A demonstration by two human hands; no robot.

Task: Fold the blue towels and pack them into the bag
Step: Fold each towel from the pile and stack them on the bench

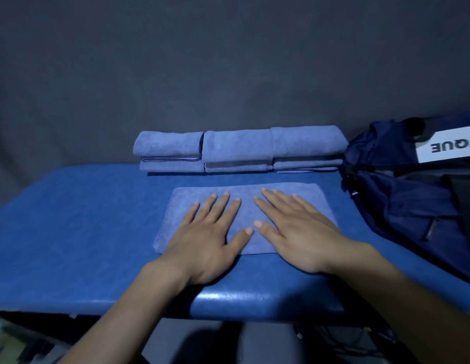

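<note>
Both palms are down: my left hand (202, 232) and my right hand (294, 232) lie flat with fingers straight and spread, pressing the flat blue microfibre towel (244, 206) at centre frame on the padded blue surface (71, 232). I'd judge this one only partly folded, a wide rectangle being smoothed. Above it, along the surface's far edge, the row of folded blue towel stacks (239, 149) sits three across, so most folding looks done. At right, the dark navy fabric bag (401, 195) lies gaping and I see no towel in it, so the packing is all still ahead.
</note>
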